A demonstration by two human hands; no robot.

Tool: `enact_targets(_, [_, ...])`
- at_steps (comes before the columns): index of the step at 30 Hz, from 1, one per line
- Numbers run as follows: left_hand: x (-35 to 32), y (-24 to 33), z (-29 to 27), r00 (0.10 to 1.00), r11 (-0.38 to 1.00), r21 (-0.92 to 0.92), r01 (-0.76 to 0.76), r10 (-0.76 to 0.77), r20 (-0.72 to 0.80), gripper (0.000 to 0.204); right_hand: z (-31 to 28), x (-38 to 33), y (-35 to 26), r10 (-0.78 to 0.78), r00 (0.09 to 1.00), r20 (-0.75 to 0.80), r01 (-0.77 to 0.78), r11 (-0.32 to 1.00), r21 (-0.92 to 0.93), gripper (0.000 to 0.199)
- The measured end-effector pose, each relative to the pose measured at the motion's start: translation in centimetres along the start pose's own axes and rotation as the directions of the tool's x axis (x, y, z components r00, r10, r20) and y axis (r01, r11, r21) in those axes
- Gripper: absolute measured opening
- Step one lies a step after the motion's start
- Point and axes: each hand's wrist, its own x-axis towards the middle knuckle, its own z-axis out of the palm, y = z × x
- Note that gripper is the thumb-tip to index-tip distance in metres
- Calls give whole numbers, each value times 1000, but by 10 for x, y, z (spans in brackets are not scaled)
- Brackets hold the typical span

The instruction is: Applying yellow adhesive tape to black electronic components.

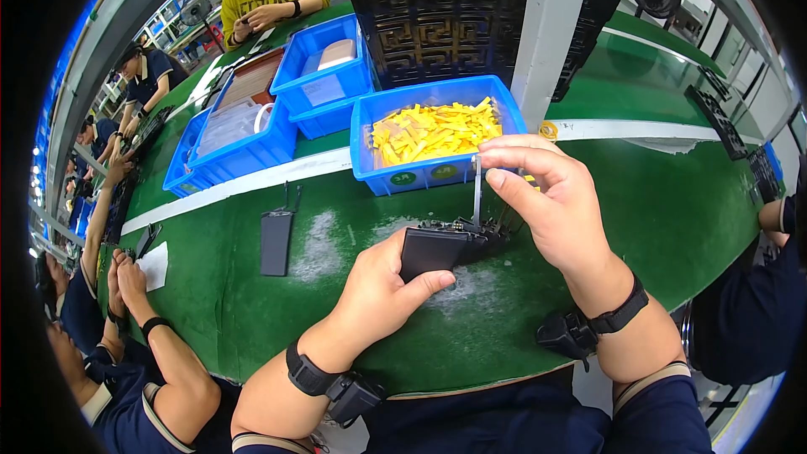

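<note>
My left hand [376, 290] is wrapped round a flat black rectangular block [431, 250] with small electronic parts along its far edge. The block is held tilted above the table. Thumb and fingertips of my right hand [561, 202] pinch the top of a thin pale strip [477, 193], which runs down to the block's far end. Whether the strip is fixed to the block cannot be made out. Farther left, a similar black block [276, 241] with two thin leads lies on the green table.
A blue bin [366, 170] of yellow strips [433, 132] stands just beyond my hands. More blue bins [290, 76] sit to its left. A grey post [542, 25] rises behind, beside a black patterned tray [437, 21]. Co-workers' hands [126, 282] work at the left.
</note>
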Motion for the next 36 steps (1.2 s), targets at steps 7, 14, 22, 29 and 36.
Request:
enact_targets(7, [1,1,0,1000,1000,-23,16,-16,0,37,-7,2,-1,284,951,125,-310,858,410,13])
enact_targets(14, [2,0,-1,997,996,-51,78,-77,23,37,-6,2,-1,325,937,128,-348,839,418,13])
enact_targets(22, [2,-4,1,999,995,-84,54,-54,6,37,-5,1,-3,328,936,124,-351,878,325,11])
enact_targets(29, [0,0,1,1000,1000,-5,25,-25,-9,39,-7,0,-3,194,976,100,-205,973,107,11])
enact_targets(36, [0,-1,3,1000,997,83,0,-1,10,39,-7,4,-2,86,995,42,-88,994,70,13])
